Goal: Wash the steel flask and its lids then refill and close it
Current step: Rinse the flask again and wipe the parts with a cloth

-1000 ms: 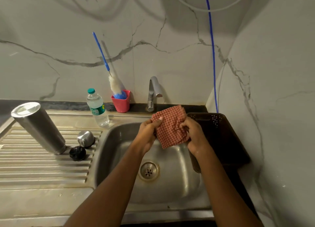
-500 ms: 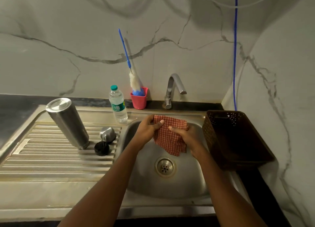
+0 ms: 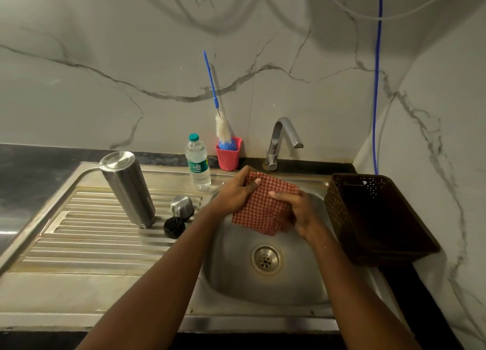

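Note:
The steel flask (image 3: 127, 189) stands upside down on the ribbed drainboard (image 3: 79, 244), left of the sink. Beside its base sit a steel lid (image 3: 181, 203) and a black inner lid (image 3: 174, 227). Over the sink basin (image 3: 263, 284), my left hand (image 3: 236, 191) and my right hand (image 3: 297, 207) both grip a red checked cloth (image 3: 263, 210). The cloth hangs between them, above the drain.
A plastic water bottle (image 3: 197, 162) stands at the back of the drainboard. A pink cup (image 3: 228, 153) holds a blue-handled brush. The tap (image 3: 282, 139) is behind the basin, no water running. A dark brown basket (image 3: 378, 218) sits right of the sink against the wall.
The view has shifted so the sink and flask sit further right. My hands keep working the cloth between them, held a little lower over the basin.

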